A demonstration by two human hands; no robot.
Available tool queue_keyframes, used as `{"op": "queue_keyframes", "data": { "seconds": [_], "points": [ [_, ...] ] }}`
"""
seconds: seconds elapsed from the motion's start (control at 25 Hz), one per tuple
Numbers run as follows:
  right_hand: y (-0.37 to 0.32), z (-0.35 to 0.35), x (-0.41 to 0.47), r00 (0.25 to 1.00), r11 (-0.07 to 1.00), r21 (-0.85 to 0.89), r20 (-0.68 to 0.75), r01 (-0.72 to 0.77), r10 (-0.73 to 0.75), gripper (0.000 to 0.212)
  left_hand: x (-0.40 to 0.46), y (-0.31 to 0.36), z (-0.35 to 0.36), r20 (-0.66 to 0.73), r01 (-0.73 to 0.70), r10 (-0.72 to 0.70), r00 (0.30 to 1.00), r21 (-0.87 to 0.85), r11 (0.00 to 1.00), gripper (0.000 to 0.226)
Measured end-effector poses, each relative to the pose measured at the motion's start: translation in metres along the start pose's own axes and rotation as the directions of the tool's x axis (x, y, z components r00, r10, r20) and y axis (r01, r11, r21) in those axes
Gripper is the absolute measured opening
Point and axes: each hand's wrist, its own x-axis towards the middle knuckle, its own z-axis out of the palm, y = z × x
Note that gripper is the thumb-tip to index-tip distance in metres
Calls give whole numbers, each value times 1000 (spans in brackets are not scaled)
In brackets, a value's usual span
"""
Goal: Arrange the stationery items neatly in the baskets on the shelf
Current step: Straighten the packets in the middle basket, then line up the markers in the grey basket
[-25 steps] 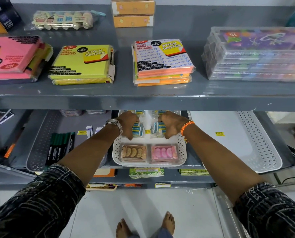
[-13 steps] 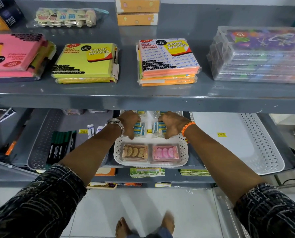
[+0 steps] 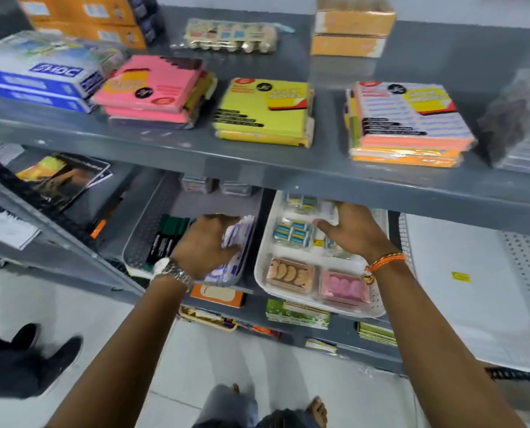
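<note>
On the lower shelf, under the grey upper shelf (image 3: pixel 288 177), a grey basket (image 3: pixel 146 239) and a white basket (image 3: pixel 265 273) are sitting side by side, each with its long axis running from the shelf's front edge toward the back. The left hand (image 3: pixel 205 242) is reaching into the grey basket, its fingers curling closed around a bundle of white-and-purple packets (image 3: pixel 237 239) at the basket's right side, beside the green markers (image 3: pixel 168 239) lying lengthwise. The right hand (image 3: pixel 353 233) is resting palm down over the back right part of the white basket, fingers spread apart and touching clear-wrapped packs; whether it is gripping any, I cannot tell. Blue eraser packs (image 3: pixel 293 233) are lying just left of its thumb, and a tan box (image 3: pixel 290 274) and a pink box (image 3: pixel 344 287) are sitting along the front.
</note>
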Motion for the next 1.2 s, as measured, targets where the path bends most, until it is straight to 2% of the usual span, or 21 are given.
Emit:
{"op": "queue_keyframes", "data": {
  "seconds": [0.12, 0.2, 0.32, 0.4, 0.48, 0.6, 0.72, 0.96, 1.08, 1.12, 1.2],
  "points": [
    [-59, 33, 27, 980, 982, 71, 81, 176, -182, 47, -46, -54, 0, -100, 134, -135, 986, -14, 991, 55],
    [-96, 59, 48, 945, 964, 29, 192, 266, -266, 45, -61, -83, -3, -177, 222, -216, 960, 14, 975, 56],
    [-143, 93, 79, 900, 948, -74, 344, 309, -267, 51, -62, -129, -3, -237, 249, -230, 944, 51, 967, 65],
    [-159, 113, 99, 892, 934, -168, 388, 316, -232, 57, -58, -156, -2, -219, 283, -271, 937, 23, 959, 75],
    [-161, 130, 118, 874, 901, -244, 425, 360, -235, 68, -56, -167, 0, -187, 332, -340, 922, -73, 940, 82],
    [-165, 143, 124, 834, 837, -337, 504, 431, -226, 79, -60, -169, 7, -147, 335, -376, 915, -241, 911, 80],
    [-171, 143, 121, 841, 795, -400, 485, 456, -239, 82, -61, -172, 13, -149, 308, -370, 917, -323, 895, 77],
    [-178, 139, 105, 875, 703, -547, 424, 454, -235, 83, -62, -174, 17, -183, 283, -363, 914, -355, 891, 80],
    [-189, 133, 110, 877, 753, -481, 400, 449, -268, 73, -63, -172, 17, -178, 303, -393, 902, -387, 871, 78],
    [-198, 133, 111, 857, 779, -407, 414, 477, -308, 61, -62, -172, 17, -173, 308, -405, 898, -412, 858, 78],
    [-218, 139, 110, 769, 774, -246, 475, 583, -428, 37, -62, -171, 16, -177, 299, -410, 895, -444, 845, 80]
  ]
}}
